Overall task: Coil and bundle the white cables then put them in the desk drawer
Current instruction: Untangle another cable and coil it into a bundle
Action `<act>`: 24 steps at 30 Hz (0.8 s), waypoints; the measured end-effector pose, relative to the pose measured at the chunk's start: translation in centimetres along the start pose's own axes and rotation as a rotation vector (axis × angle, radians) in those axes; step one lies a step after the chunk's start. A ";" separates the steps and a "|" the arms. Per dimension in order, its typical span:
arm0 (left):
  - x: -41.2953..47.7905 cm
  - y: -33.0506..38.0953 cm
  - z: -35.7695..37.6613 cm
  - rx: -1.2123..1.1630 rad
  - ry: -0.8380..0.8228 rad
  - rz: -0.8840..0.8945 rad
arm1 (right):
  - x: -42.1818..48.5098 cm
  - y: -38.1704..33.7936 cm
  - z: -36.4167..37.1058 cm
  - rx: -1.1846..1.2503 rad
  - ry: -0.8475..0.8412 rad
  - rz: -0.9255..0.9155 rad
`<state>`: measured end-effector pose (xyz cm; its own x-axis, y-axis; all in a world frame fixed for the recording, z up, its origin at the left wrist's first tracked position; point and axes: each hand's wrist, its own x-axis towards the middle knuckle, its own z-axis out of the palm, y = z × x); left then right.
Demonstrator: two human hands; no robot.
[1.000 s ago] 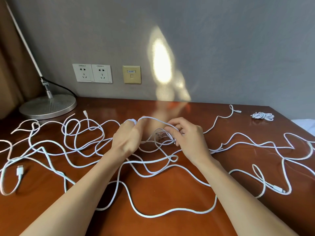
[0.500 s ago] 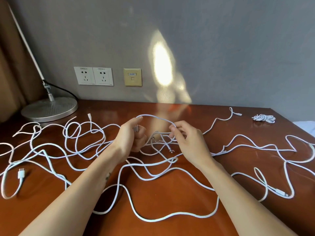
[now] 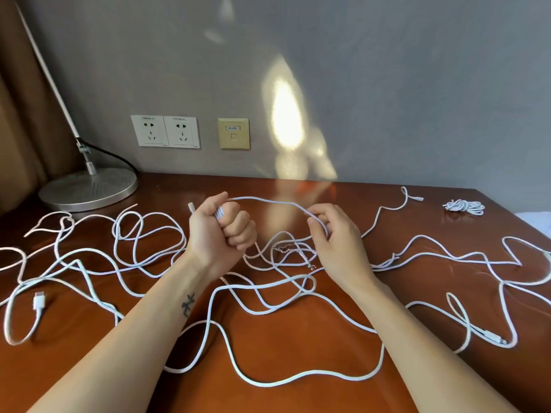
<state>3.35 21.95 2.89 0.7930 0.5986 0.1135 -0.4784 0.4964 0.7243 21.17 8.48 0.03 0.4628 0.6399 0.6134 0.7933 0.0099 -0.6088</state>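
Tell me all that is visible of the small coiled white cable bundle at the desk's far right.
The small coiled white cable bundle is thin cord wound into several loose oval loops, lying flat on the reddish-brown wooden desk near its back right corner. It lies apart from the loose white cables; nothing else touches it.

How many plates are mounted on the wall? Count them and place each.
3. Two side by side above the desk: left white socket, right white socket; beige data plate just right of them. None seems hidden.
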 end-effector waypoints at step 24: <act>1.5 -0.7 -0.1 0.715 0.297 0.380 | -0.6 -1.5 0.5 -0.099 -0.089 -0.214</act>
<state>4.87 22.60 2.53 0.4484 0.8328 0.3247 -0.2599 -0.2261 0.9388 19.50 8.47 0.27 0.2466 0.6967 0.6737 0.9063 0.0805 -0.4150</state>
